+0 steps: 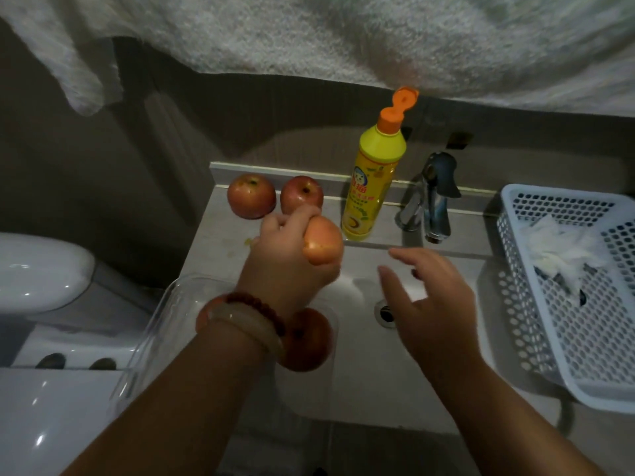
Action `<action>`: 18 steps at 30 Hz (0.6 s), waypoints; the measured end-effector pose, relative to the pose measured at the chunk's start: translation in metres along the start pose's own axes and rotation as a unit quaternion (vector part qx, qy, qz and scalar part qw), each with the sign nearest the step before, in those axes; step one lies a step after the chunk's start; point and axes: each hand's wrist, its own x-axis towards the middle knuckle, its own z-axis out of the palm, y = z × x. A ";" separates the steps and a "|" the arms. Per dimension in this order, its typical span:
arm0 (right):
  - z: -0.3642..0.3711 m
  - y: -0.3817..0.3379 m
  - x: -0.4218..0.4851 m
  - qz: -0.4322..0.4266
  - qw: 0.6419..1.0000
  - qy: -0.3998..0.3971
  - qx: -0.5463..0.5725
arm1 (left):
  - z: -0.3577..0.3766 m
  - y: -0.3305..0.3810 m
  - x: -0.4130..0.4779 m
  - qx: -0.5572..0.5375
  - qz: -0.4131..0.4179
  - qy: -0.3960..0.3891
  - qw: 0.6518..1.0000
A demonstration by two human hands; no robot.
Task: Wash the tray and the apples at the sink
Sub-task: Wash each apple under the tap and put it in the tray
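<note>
At the left of the sink [360,389] sits the clear tray [151,324], its long axis running from the near edge away toward the back ledge, with one apple [309,341] still lying in its far right corner, partly hidden under the wrist. Beyond the tray, two more apples [251,196] stand side by side on the back ledge, touching or nearly so. The left hand [285,249] is above the far end of the tray, fingers curled round a fourth apple [324,243], which it holds in the air just in front of the ledge pair and just left of the yellow detergent bottle [372,187], whose orange cap stands flipped open. So four apples in all: two on the ledge, one held, one in the tray. The faucet [434,204] lies to the right of the held apple and a little farther back, so a rinse would call for a rightward carry across the basin, I judge. The right hand [433,297] is the nearer one to the faucet; it hovers over the drain with fingers spread and relaxed, holding nothing. At the far right one white basket [515,242] rests on the counter with crumpled white cloth or paper inside. There is one tray, one bottle, one faucet.
</note>
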 end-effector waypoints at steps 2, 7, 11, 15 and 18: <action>-0.018 0.011 0.008 0.006 0.999 0.043 0.006 | 0.009 0.015 -0.009 -0.062 -0.007 -0.011 0.998; -0.056 0.034 0.046 0.114 0.992 0.061 0.013 | 0.042 0.044 -0.023 -0.438 -0.208 -0.133 0.864; -0.065 0.060 0.088 0.095 0.992 -0.051 -0.066 | 0.068 0.056 -0.024 -0.564 -0.279 -0.152 0.762; -0.053 0.076 0.113 0.040 0.985 -0.140 -0.095 | 0.091 0.066 -0.018 -0.560 -0.308 -0.167 0.751; -0.045 0.086 0.120 0.020 0.984 -0.156 -0.079 | 0.110 0.072 -0.009 -0.552 -0.336 -0.135 0.751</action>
